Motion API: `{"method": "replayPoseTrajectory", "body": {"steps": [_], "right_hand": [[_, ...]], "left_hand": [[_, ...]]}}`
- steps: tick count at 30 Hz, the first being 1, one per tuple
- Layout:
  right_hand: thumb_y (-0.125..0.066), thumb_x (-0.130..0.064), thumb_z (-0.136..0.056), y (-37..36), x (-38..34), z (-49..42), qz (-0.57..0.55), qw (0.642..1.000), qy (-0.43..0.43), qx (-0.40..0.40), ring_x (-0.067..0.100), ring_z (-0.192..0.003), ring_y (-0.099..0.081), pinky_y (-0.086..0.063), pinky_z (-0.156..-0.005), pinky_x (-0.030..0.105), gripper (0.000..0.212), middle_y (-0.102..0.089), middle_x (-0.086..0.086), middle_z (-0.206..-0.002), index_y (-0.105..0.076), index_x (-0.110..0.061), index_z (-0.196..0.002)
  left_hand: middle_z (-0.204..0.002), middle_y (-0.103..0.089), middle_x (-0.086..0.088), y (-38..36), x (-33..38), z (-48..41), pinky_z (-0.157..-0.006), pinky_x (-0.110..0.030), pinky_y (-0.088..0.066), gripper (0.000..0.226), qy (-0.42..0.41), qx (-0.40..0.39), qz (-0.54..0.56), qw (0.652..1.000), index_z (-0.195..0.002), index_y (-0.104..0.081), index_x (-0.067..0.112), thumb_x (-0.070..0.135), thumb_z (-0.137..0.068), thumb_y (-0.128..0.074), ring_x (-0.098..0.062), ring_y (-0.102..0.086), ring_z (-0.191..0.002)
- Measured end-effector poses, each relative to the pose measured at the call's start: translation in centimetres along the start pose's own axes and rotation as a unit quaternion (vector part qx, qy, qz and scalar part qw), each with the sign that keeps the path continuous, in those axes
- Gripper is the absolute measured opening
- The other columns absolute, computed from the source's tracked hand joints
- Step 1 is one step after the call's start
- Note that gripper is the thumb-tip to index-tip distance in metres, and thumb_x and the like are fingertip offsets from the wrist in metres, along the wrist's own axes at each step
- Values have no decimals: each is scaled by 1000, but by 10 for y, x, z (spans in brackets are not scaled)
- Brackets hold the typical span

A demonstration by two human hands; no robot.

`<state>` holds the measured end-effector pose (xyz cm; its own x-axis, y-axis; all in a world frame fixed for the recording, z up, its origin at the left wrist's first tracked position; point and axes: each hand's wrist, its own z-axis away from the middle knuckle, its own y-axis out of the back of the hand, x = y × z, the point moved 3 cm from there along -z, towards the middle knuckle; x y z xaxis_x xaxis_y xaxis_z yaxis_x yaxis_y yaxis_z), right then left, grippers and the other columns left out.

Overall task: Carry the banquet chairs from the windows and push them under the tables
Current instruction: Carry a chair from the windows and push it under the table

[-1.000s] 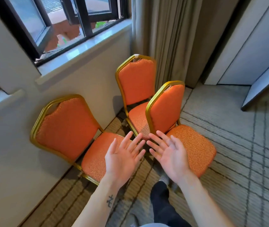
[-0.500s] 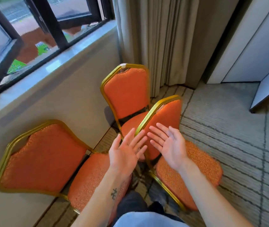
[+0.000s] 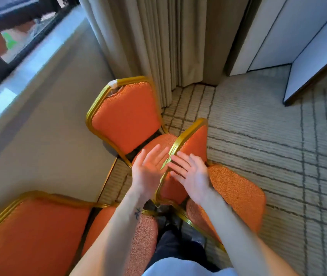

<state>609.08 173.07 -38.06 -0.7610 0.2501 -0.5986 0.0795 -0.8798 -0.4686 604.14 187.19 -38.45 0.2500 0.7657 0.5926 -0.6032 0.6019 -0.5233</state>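
Near the frame's centre, the left hand (image 3: 148,172) and right hand (image 3: 192,176) flank the gold-framed backrest of an orange upholstered banquet chair (image 3: 236,194), fingers straight, spread, gripping nothing. By the beige wall (image 3: 49,126) stand a second orange chair (image 3: 126,120) just above and a third orange chair (image 3: 33,236) at lower left.

**Bare arms, one tiny tattoo, pale top over dark trousers**

Both the left forearm (image 3: 116,234) and the right forearm (image 3: 236,224) are bare right down to the bottom edge of the shot, and so are the left grip (image 3: 148,173) and right grip (image 3: 193,177). The left arm has a small dark tattoo (image 3: 137,213) just short of the wrist, a little branching squiggle that's too small to read properly. At the very bottom there's a pale bluish-white fabric top (image 3: 180,267), with near-black trousers (image 3: 170,246) on one leg. The footwear looks dark but is blurry.
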Motion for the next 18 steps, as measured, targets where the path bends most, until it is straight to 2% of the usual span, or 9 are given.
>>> {"method": "replayPoseTrajectory", "body": {"steps": [6,10,13,18], "right_hand": [[-31,-41,-109,7,-8,-22,-12,999,10,39,25,-120,-66,-51,-105,47,49,-69,8,-130,-58,-12,-137],[-32,-42,-108,10,-8,-34,-13,997,28,68,22,-135,-51,-47,-110,47,46,-52,6,-149,-57,-19,-139],[-29,-44,-108,6,-5,-40,-36,997,12,61,23,-145,-39,-37,-117,46,52,-45,10,-156,-48,-16,-149],[-31,-45,-107,4,3,-41,-70,996,6,57,23,-142,-44,-32,-121,47,55,-47,8,-155,-47,-17,-152]], "left_hand": [[-141,-64,0,-4,10,-47,-125,-47,-20,63,29,-21,-100,994,-146,-54,22,60,-105,-24,-24,-46,-142],[-141,-64,-3,-7,8,-63,-121,-53,-26,64,48,-32,-149,987,-141,-60,20,62,-102,-32,-29,-49,-140],[-139,-65,-10,-11,8,-68,-119,-55,-31,66,66,-42,-193,978,-138,-63,18,63,-101,-34,-32,-53,-134],[-134,-69,-7,-19,11,-70,-118,-52,-35,63,71,-41,-255,964,-134,-66,17,61,-101,-36,-28,-58,-130]]}}
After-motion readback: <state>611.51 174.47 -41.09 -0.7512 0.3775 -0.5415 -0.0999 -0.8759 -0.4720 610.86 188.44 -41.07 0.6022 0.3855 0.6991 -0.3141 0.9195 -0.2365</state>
